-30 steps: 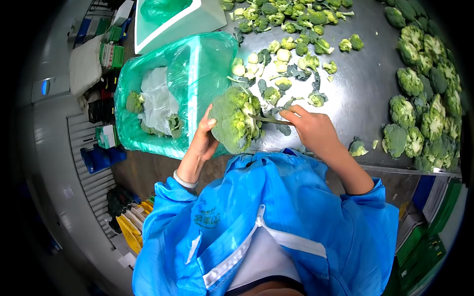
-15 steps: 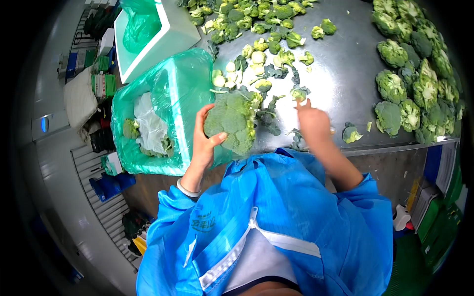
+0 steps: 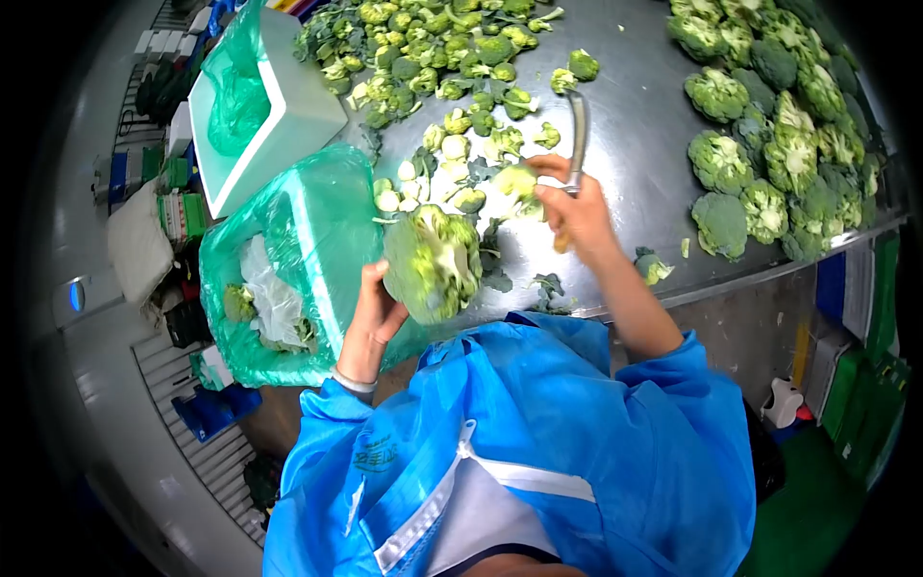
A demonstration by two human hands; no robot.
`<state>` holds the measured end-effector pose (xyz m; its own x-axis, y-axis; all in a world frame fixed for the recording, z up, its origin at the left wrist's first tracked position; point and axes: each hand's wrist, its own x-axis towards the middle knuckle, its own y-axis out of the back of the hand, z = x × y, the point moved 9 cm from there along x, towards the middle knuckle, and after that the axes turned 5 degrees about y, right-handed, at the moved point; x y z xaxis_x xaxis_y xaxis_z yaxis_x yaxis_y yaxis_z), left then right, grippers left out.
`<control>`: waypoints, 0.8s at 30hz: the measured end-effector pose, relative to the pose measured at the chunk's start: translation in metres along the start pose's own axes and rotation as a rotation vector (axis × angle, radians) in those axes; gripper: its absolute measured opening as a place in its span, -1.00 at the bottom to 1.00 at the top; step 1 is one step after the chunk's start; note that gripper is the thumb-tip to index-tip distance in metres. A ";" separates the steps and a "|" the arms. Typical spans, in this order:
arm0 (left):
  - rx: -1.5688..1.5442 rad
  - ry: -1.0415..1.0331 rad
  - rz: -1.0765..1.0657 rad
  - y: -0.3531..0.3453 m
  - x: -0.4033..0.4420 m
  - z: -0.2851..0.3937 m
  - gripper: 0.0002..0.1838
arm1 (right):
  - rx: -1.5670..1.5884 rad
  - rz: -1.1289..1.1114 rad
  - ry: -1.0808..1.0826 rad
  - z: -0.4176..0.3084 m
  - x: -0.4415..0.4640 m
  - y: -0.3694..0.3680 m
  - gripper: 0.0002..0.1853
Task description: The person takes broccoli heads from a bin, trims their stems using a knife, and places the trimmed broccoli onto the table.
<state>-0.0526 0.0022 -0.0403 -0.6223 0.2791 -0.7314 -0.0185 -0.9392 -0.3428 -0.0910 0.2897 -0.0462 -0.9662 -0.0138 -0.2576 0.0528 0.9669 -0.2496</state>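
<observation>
The left hand point(image 3: 368, 315) cups a broccoli point(image 3: 433, 264) from its outer side, thumb and fingers parted around it, some fingers hidden behind. The broccoli is over the table point(image 3: 654, 125) near its front edge, just beside the green-lined crate point(image 3: 322, 226), whose rim leaves that hand little room on the left. The right hand point(image 3: 582, 213) has its fingers curled around a knife point(image 3: 579, 139), the blade pointing toward the table's far side. A blurred floret point(image 3: 516, 183) shows beside those fingertips; whether they touch it is unclear. Loose leaves point(image 3: 495, 260) lie between the hands. Past the knife, bare steel stretches right as far as the heap of heads point(image 3: 769, 144), which reaches near the front edge. Cut pieces point(image 3: 423, 58) crowd the far left, next to a white box point(image 3: 306, 106).
</observation>
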 end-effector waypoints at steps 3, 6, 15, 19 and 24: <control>-0.167 0.035 -0.023 -0.003 0.008 0.005 -0.25 | -0.687 0.222 0.599 -0.046 -0.014 0.008 -0.53; -0.264 0.130 -0.060 -0.018 0.009 0.001 -0.26 | -0.531 -0.118 0.526 -0.044 -0.028 -0.030 -0.52; -0.242 0.193 -0.125 -0.039 -0.001 0.008 -0.28 | -1.275 -0.175 0.920 -0.061 -0.050 -0.054 -0.70; -0.132 0.180 -0.044 -0.036 -0.005 0.009 -0.29 | -1.448 -0.277 0.916 -0.051 -0.051 -0.058 -0.64; -0.087 0.233 -0.035 -0.030 -0.003 -0.004 -0.32 | -1.622 -0.169 0.823 -0.025 -0.047 -0.060 -0.59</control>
<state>-0.0471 0.0304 -0.0299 -0.4249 0.3594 -0.8309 0.0370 -0.9102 -0.4126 -0.0550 0.2385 0.0043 -0.8251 -0.4967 0.2692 0.1682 0.2390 0.9563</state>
